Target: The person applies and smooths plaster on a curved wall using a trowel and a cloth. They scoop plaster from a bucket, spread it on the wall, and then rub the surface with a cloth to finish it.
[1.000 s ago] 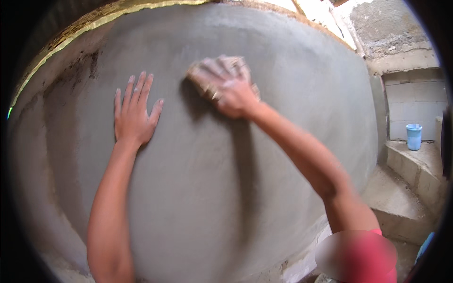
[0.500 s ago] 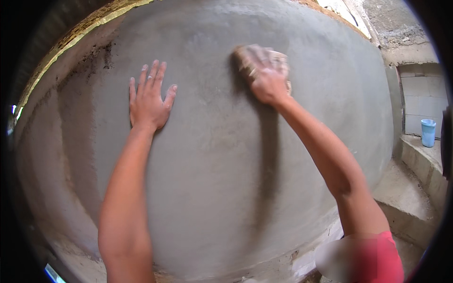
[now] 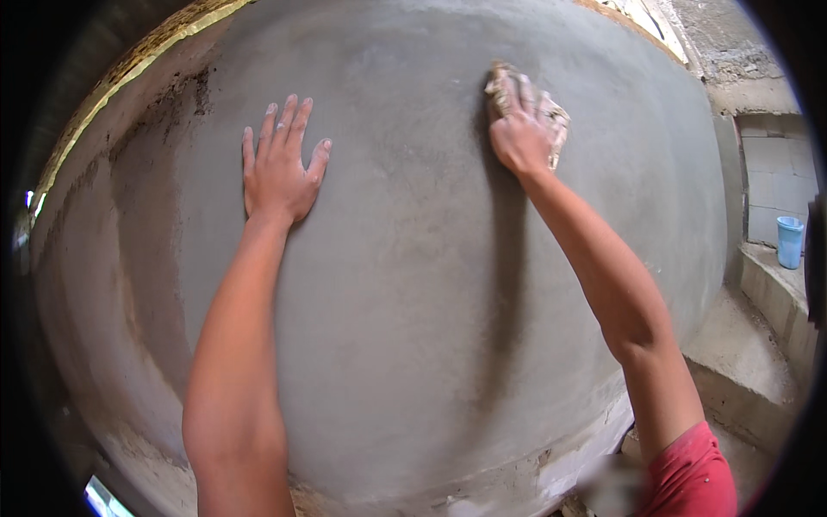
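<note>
A broad wall of smooth grey plaster [image 3: 388, 302] fills the middle of the view. My left hand [image 3: 282, 172] lies flat against it on the left, fingers spread and fingertips whitened. Farther right and higher up, my right hand [image 3: 521, 138] presses a crumpled beige cloth [image 3: 558, 129] to the plaster. Its folds stick out past my fingers on both sides; the part under my palm is hidden. A dark streak of shadow runs down the wall below that hand.
Rougher brown plaster [image 3: 151, 250] borders the smooth area on the left. At the far right, a blue plastic cup [image 3: 789, 243] stands on a concrete ledge [image 3: 775, 284] beside pale tiles [image 3: 771, 168]. Concrete steps [image 3: 741, 353] lie below it. Uneven edging runs along the wall's foot.
My right hand has slid the cloth to the right and slightly upward across the plaster. My left hand stays flat on the wall, and the view has shifted slightly.
</note>
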